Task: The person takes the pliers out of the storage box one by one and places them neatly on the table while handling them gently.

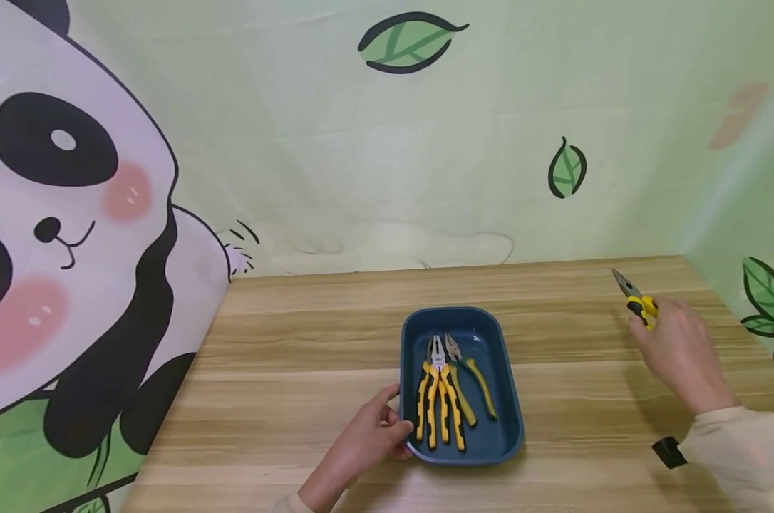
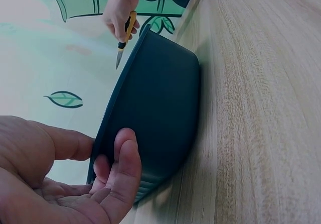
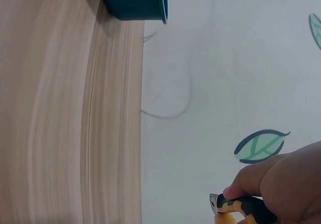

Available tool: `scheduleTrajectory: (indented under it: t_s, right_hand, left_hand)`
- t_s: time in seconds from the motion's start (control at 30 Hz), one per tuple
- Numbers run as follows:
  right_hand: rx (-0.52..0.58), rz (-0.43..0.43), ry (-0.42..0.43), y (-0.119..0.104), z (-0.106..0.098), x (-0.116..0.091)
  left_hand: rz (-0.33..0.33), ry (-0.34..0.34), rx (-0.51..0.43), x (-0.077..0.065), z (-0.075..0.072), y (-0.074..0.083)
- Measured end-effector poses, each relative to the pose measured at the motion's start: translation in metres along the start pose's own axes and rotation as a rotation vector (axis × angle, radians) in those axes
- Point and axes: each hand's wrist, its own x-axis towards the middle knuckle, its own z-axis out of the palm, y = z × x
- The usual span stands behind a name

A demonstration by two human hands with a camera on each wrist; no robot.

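Note:
My left hand (image 1: pixel 377 431) grips the near left rim of a dark blue tray (image 1: pixel 512 427), thumb over the edge and fingers against the outer wall, as the left wrist view shows. Inside the tray lie several pliers (image 1: pixel 438 392) with yellow-and-black handles, side by side, and one pair with green-and-yellow handles (image 1: pixel 480 385) spread apart. Off to the right, my right hand (image 1: pixel 678 345) holds long-nose pliers (image 1: pixel 631 288) by their yellow-and-black handles above the table. Their pointed jaws face away and to the left.
The tray stands on a wood-grain table (image 1: pixel 297 342). Behind the table hangs a pale green backdrop (image 1: pixel 284 142) printed with leaves and a large panda. A black strap end (image 1: pixel 669 452) hangs by the right sleeve (image 1: pixel 740 449).

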Motion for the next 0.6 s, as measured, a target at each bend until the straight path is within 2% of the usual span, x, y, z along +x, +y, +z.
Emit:
scheduleTrajectory:
  t_s: [0.17,0.6]
  right_hand:
    - [0.001,0.003,0.007,0.007,-0.003,0.0]
    - [-0.004,0.08,-0.041,0.026,-0.012,0.004]
  left_hand:
    - [0.006,-0.004,-0.012,-0.001,0.0,0.001]
    - [0.024,-0.007,-0.022,-0.002,-0.001,0.0]
